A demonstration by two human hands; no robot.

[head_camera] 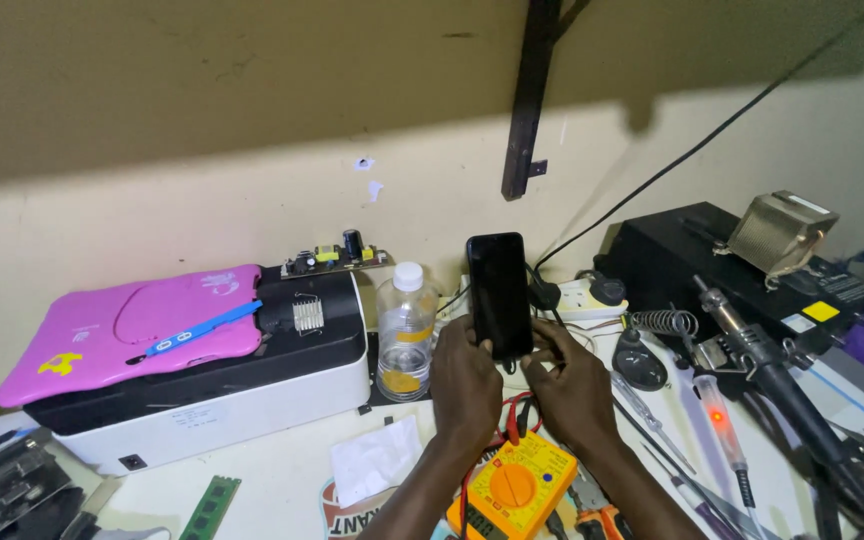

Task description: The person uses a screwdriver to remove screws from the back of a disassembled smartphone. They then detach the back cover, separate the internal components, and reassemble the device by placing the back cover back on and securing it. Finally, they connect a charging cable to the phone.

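Behind the bench we see a pale, stained wall (202, 200) crossed by a dark vertical bracket (530, 100) and a black cable (712, 140) running down from the upper right. Below it lies a white worktop (282, 470) crowded with gear. Largest on it is a black-and-white printer (222, 395) at the left, and on its lid rests a pink tablet case (122, 330) with a blue strap. Behind the printer sits a small bare circuit board (337, 258). At the right stands a black soldering station (712, 260), and a soldering iron (772, 375) slants down in front of it.

Near the centre we see a clear plastic bottle (406, 330) with a white cap, just left of our hands. A white power strip (582, 298) lies against the wall behind them. Below our wrists sits a yellow multimeter (514, 488), with a folded white tissue (374, 460) beside it and a green memory stick (210, 508) further left.

We hold a black smartphone (498, 296) upright above the middle of the bench, its dark screen facing us. Our left hand (464, 385) is closed around its lower left edge. Our right hand (574, 385) meets it at the lower right corner, fingers pinched there; we cannot tell exactly what they grip. The two hands sit close together.
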